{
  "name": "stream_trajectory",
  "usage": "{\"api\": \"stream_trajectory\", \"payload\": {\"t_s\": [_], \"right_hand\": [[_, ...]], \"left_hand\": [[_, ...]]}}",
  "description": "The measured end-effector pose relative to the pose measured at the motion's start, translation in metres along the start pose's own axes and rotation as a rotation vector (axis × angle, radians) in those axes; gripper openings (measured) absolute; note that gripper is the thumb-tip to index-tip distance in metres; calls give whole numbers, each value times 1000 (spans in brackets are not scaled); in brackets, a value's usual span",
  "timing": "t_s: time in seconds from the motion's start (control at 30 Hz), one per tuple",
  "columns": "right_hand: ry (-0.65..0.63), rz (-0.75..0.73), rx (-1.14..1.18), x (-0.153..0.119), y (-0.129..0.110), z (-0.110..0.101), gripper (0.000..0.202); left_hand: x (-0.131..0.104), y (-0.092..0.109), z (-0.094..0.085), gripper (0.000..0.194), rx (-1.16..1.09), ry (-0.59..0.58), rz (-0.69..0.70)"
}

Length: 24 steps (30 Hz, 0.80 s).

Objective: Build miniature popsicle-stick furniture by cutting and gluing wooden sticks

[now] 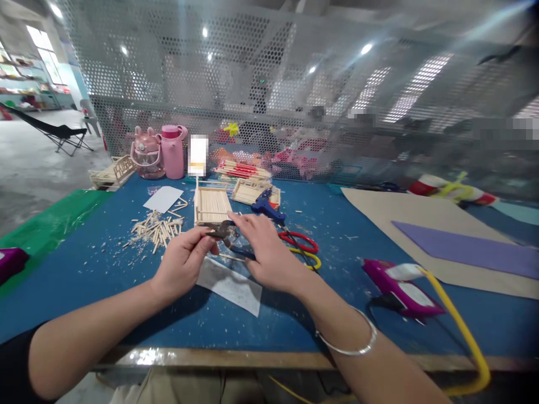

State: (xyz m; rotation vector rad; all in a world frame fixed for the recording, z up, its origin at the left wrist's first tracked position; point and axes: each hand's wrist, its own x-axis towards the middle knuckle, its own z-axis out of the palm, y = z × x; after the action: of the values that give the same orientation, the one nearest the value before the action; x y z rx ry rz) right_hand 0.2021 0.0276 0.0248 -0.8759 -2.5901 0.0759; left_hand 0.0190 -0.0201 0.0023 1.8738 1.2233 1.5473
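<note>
My right hand (267, 247) is closed on a pair of pliers (227, 229) with dark jaws and blue handles, held over the table and pointing left. At the tip of the jaws, my left hand (185, 258) pinches with thumb and forefinger; what lies between those fingers is too small to make out. Just behind the pliers stands a small frame of wooden sticks (213, 203). A sheet of paper (236, 289) lies beneath the hands. Left of them, cut stick pieces (158, 231) are heaped on the blue tabletop (113, 297).
Red-and-yellow-handled scissors (309, 244) and a blue glue gun (269, 210) lie beside my right hand. A purple device (404, 292) with a yellow cable is farther right. At the back stand a pink flask (172, 154), a pink-lidded bottle (147, 154) and bundled sticks (242, 169).
</note>
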Motion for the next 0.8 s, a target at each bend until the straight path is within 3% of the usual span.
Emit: {"api": "stream_trajectory", "payload": {"t_s": [0.2,0.63,0.8], "right_hand": [[-15,-15,-27,-1,-1,-1,91],[-20,-19,-11,-1,-3,0,79],[23,-30,99,0,-2,1,73]], "left_hand": [[0,-1,-2,21,51,4,18],[-1,-4,-3,24,162,-21,93],[-2,-2,-3,26,152,-16,82]]}}
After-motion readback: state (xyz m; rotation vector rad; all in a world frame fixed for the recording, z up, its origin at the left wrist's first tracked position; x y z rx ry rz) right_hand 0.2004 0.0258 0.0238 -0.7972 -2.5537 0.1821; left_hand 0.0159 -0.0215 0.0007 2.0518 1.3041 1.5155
